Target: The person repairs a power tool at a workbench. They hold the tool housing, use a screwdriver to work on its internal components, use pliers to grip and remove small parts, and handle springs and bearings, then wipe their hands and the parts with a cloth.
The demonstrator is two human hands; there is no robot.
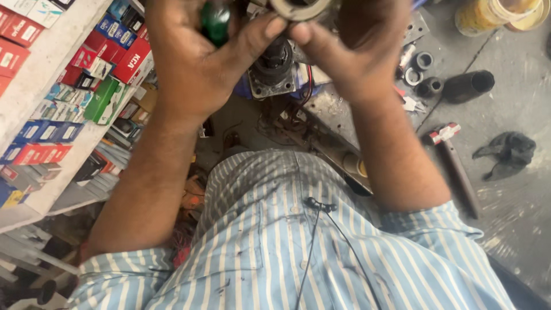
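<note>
Striped shirt (pixel 287 252) below; left hand (pixel 195 63) clenched around one green handle (pixel 215 22), right hand (pixel 356 51) pinching one ring (pixel 298 8).

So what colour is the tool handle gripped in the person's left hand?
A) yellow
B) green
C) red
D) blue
B: the left hand is closed round a glossy green plastic tool handle, which shows between its fingers near the top edge of the view.

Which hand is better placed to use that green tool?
Probably the left hand: it already grips the green tool handle. The right hand is busy, its thumb against the metal ring.
</note>
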